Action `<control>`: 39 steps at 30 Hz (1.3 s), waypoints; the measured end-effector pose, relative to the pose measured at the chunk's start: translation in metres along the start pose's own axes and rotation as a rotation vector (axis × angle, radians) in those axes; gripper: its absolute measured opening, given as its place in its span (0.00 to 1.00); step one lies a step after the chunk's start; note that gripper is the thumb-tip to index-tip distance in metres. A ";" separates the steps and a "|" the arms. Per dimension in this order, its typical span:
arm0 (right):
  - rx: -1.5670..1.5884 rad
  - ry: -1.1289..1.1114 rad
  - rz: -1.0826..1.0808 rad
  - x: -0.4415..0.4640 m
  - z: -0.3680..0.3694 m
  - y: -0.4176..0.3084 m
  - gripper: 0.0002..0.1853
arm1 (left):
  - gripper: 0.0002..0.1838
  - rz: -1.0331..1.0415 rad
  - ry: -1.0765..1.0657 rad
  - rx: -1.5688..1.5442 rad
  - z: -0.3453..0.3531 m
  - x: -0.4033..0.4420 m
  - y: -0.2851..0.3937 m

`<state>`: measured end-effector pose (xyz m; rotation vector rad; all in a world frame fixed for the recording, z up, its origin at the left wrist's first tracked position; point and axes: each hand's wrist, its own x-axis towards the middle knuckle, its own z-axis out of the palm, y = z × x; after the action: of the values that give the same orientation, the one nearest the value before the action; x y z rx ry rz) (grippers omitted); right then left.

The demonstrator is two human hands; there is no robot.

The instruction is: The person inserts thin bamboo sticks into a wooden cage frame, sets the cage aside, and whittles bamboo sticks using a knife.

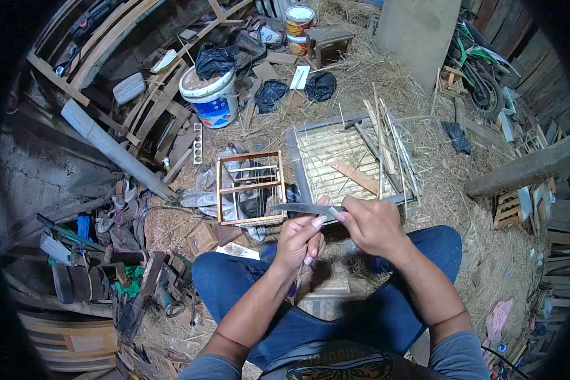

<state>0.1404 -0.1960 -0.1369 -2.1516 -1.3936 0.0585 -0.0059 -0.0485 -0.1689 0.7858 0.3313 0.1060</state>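
Observation:
My right hand (pixel 373 225) is closed round the handle of a knife, with the blade (pixel 304 208) pointing left across the front of my left hand. My left hand (pixel 299 239) pinches a small pale strip (pixel 332 213), probably wood or bamboo, against the knife. Fingers hide most of the strip. Just beyond my left hand stands a small wooden frame cage (pixel 219 190) with thin bars. To its right lies a slatted panel (pixel 316 149) with a dark border. On the panel are a hammer (pixel 365 136), a flat wooden piece (pixel 356 177) and several thin sticks (pixel 386 139).
A white bucket (pixel 210 101) with a black bag on it stands at the back left, near a small stool (pixel 329 39). Scrap wood and tools (pixel 76 278) crowd the left side. A wooden beam (pixel 525 166) juts in from the right, below a motorbike (pixel 481 82).

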 end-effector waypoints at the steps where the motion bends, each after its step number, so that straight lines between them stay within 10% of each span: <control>1: 0.002 0.015 0.002 0.000 0.000 0.001 0.17 | 0.25 0.007 0.011 0.007 -0.001 0.000 -0.001; 39: -0.014 0.064 0.087 0.009 -0.004 0.016 0.17 | 0.31 -0.077 -0.154 -0.236 -0.003 0.001 0.000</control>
<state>0.1591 -0.1950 -0.1386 -2.2048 -1.2680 0.0127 -0.0061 -0.0467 -0.1711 0.5434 0.1983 0.0108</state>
